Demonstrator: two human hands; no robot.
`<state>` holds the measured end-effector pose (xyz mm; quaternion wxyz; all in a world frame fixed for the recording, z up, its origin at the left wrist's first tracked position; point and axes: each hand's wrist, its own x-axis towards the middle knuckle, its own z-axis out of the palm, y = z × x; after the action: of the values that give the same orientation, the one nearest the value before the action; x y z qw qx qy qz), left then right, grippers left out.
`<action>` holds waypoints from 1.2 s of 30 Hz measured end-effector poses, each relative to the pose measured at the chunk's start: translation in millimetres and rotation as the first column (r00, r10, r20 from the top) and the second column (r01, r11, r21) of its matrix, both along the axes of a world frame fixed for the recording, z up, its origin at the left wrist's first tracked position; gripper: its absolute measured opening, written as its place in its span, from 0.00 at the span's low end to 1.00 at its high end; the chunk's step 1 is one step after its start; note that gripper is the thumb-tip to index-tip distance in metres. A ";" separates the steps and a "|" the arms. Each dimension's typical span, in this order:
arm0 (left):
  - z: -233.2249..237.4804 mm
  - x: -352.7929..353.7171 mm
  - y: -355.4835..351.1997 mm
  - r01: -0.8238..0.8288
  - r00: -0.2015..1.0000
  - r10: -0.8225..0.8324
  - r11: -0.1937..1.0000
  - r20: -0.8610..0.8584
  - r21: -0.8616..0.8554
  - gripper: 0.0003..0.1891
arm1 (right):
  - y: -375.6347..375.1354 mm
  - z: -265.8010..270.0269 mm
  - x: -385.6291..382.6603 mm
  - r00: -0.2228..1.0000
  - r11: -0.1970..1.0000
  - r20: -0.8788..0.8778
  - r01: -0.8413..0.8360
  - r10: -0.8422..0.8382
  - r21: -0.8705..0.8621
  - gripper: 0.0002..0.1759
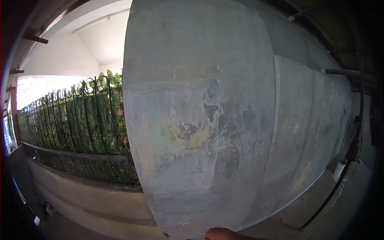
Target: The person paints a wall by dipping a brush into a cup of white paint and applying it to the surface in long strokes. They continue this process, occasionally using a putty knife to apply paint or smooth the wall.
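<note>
A small part of what looks like my right hand [222, 234] shows at the bottom edge, right of the middle. Its fingers are cut off by the frame, so whether it holds anything is hidden. Nearest to it stands a grey painted wall [176, 184], with peeling, stained patches around its middle. No part of my left hand appears.
Left of the wall runs a black metal fence [72, 124] with green plants behind it, above a low ledge [92, 200]. A long dark pole [330, 196] slants down on the right, near a white bucket [339, 169]. Short pipes jut out overhead.
</note>
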<state>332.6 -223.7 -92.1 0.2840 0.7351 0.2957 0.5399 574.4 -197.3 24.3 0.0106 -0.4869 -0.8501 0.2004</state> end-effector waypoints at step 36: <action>66.1 -13.8 -10.2 0.075 0.889 0.052 0.964 -0.455 0.256 0.39 | -80.3 149.3 -33.2 0.979 0.976 0.016 0.205 -0.204 -0.072 0.12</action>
<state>318.9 -233.9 -26.0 0.1082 0.8747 0.2744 0.3846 541.2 -277.6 173.6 0.0099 -0.5727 -0.7876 0.2273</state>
